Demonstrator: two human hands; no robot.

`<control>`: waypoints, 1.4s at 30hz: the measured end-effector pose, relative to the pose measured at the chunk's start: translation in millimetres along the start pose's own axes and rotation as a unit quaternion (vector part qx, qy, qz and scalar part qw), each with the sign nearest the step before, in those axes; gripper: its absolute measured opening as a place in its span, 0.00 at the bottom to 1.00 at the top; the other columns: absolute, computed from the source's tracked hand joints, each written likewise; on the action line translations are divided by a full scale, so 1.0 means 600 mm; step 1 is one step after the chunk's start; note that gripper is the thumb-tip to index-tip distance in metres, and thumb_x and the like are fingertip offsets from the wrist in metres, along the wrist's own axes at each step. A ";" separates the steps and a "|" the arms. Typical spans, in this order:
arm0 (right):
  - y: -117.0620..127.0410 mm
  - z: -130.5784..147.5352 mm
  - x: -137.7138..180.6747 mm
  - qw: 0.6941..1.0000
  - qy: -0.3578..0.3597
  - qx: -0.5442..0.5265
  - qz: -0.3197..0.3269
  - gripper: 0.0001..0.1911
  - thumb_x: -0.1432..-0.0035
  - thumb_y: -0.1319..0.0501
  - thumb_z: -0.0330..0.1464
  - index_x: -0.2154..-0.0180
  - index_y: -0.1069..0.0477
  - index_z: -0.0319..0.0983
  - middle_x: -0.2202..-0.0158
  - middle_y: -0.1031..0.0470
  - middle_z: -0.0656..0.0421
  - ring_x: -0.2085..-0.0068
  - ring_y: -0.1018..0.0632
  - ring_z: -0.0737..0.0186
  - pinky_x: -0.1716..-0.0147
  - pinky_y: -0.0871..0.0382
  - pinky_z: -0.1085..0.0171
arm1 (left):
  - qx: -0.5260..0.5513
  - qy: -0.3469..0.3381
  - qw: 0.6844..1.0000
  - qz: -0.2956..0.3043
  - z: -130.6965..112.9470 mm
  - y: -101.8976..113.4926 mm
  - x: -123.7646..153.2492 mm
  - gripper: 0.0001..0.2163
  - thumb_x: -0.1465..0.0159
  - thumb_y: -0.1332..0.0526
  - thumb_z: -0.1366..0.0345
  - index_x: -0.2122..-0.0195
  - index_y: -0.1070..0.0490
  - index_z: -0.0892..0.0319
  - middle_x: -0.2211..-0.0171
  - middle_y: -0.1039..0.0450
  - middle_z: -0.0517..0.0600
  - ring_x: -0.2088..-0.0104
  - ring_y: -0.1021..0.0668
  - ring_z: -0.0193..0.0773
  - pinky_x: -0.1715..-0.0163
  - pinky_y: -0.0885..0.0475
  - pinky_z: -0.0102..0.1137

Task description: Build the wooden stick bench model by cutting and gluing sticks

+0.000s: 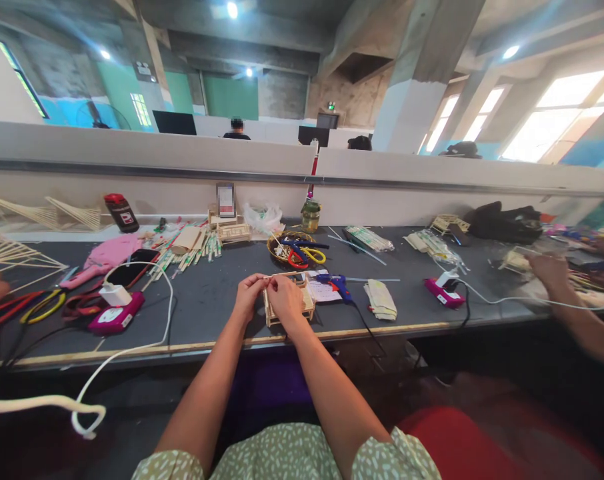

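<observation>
Left hand (pixel 250 293) and right hand (pixel 285 301) meet at the near middle of the tabletop (pixel 207 310), fingertips touching. Both are closed in a pinch on the top edge of a small stick frame (pixel 309 305), and the right hand lies over most of it. The stick frame rests on the tabletop close to the near edge, directly in front of the person.

Just right of the stick frame lies a blue glue gun (pixel 337 285), its dark cord running off the near edge. Further right there is a folded stack of cloth (pixel 382 299), then a pink device (pixel 444 293) with a white cable. Behind the hands stands a shallow basket (pixel 293 248) holding scissors with blue, red and yellow handles. A glass jar (pixel 311 215) stands just beyond it against the far partition.

To the left lie a second pink device (pixel 116 319) with a white charger (pixel 114 294) on it, a scatter of loose sticks (pixel 197 248), and a black bottle (pixel 121 212) with a red cap.

At the right edge a co-worker's hand (pixel 549 270) rests among similar pieces, well apart from the person's own hands.
</observation>
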State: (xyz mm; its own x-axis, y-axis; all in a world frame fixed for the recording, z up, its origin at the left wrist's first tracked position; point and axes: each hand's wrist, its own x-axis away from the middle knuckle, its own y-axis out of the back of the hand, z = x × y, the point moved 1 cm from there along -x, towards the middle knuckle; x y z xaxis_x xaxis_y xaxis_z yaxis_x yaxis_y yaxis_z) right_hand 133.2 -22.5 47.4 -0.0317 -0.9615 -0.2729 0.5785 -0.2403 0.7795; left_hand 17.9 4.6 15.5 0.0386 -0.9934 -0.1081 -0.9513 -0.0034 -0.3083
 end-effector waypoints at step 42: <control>0.027 -0.017 0.020 0.996 0.058 0.050 0.052 0.15 0.33 0.47 0.39 0.52 0.24 0.52 0.61 0.23 0.59 0.61 0.24 0.63 0.66 0.39 0.68 | -0.265 -0.074 0.961 0.009 -0.041 -0.001 -0.010 0.10 0.51 0.34 0.61 0.72 0.24 0.62 0.76 0.26 0.48 0.74 0.28 0.35 0.71 0.36 0.29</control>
State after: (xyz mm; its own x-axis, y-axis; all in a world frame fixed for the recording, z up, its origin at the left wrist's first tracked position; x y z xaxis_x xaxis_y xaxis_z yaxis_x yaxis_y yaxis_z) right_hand 150.7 -36.4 51.1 0.1216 -0.9616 -0.2459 0.4893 -0.1575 0.8578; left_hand 10.7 7.4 39.6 0.0258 -0.9669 -0.2540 -0.9731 -0.0825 0.2151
